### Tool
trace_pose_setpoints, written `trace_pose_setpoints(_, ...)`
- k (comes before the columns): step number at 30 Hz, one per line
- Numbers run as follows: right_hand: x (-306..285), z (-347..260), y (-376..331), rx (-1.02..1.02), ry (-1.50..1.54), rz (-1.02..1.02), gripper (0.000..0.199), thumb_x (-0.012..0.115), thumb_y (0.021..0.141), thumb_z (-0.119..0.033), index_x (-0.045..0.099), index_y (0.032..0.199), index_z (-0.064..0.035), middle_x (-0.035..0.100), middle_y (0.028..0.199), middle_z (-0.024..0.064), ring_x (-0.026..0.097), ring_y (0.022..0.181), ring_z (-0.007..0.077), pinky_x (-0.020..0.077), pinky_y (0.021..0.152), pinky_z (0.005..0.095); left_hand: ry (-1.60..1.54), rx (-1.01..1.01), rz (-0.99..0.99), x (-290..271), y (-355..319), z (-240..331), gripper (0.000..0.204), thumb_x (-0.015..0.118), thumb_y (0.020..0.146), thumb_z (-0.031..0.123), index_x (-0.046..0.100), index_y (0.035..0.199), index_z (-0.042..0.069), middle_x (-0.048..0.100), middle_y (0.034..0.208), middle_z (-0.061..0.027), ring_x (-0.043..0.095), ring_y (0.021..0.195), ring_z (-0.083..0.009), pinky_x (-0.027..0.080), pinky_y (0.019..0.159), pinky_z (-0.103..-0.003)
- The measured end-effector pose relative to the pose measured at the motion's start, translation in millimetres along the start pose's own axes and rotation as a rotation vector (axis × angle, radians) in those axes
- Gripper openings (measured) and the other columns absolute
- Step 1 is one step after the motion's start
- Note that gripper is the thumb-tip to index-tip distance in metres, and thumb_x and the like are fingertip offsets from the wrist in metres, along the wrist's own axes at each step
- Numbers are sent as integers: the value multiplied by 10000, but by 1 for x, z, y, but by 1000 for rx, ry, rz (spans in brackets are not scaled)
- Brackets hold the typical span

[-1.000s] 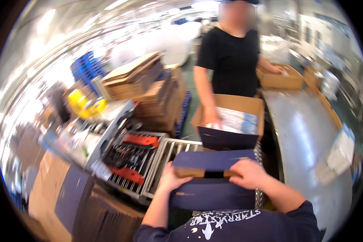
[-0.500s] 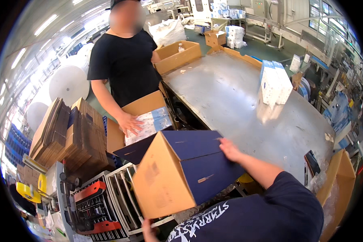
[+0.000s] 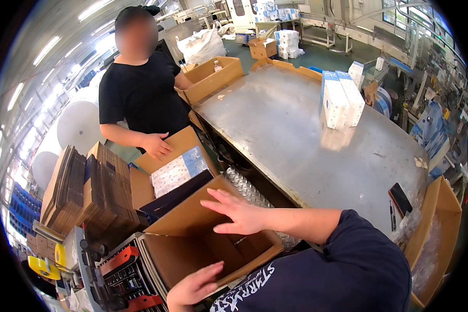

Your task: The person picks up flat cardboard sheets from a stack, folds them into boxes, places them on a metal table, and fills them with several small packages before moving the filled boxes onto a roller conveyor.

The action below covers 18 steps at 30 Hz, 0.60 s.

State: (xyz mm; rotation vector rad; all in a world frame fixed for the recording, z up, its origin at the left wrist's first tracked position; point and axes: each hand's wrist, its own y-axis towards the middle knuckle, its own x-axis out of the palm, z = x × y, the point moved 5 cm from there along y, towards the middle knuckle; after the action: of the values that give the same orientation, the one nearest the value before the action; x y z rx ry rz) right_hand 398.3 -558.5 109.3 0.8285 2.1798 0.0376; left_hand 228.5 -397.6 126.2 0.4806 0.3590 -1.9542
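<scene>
An open cardboard box (image 3: 166, 255) stands in front of me with its mouth up and its inside bare brown. Over its opening, near the far flap, my right hand (image 3: 239, 210) is spread and holds nothing. My left hand (image 3: 195, 286) is at the near left rim, its fingers stretched out over the opening; whether it touches the rim I cannot tell. Just beyond stands a second box (image 3: 140, 190) with white and blue packages (image 3: 174, 171) inside. A co-worker's hand (image 3: 157, 145) hovers by that box's raised flap.
A metal table (image 3: 275, 135) at the right bears white and blue packs (image 3: 343, 101), a phone (image 3: 399, 198) and pens. Flattened cartons (image 3: 106, 192) stand stacked at left, beside a red and black roller machine (image 3: 117, 260). A carton with clear plastic (image 3: 442, 218) is at far right.
The near box has turned from showing its tan and dark blue outside to mouth up. My right hand moved left over it, and my left hand rose. The co-worker's hand lifted off the packages.
</scene>
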Motion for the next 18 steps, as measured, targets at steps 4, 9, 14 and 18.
trace_pose_setpoints(4,11,79,-34,116,-843,-362,437,559,771,-245,556,1199,-154,443,1320,138,356,1275,283,322,912,589,177,-437,524,-38,-42,-143,392,631,801,159,555,1168,46,565,1148,-170,535,1091,-296,432,925,-363)
trace_pose_setpoints(9,-7,113,-39,102,-920,-218,455,557,808,-402,565,1160,-114,427,1335,106,331,1278,258,294,968,543,721,-305,432,-16,-66,-204,473,727,683,279,597,1092,81,554,1067,-152,514,1006,-319,425,881,-400)
trace_pose_setpoints(14,-6,171,-75,330,-696,-56,582,538,802,-507,511,1228,-112,381,1375,80,305,1291,251,268,1022,477,662,-295,624,9,-100,-234,572,805,559,352,625,1035,90,519,1016,-125,484,967,-319,404,862,-409)
trace_pose_setpoints(18,67,166,-115,667,-673,-145,899,542,755,-581,213,1419,-72,158,1483,169,129,1378,309,135,1083,542,842,-525,652,-8,-102,-191,622,770,659,373,566,1158,62,481,1250,-153,469,1124,-315,380,935,-457)
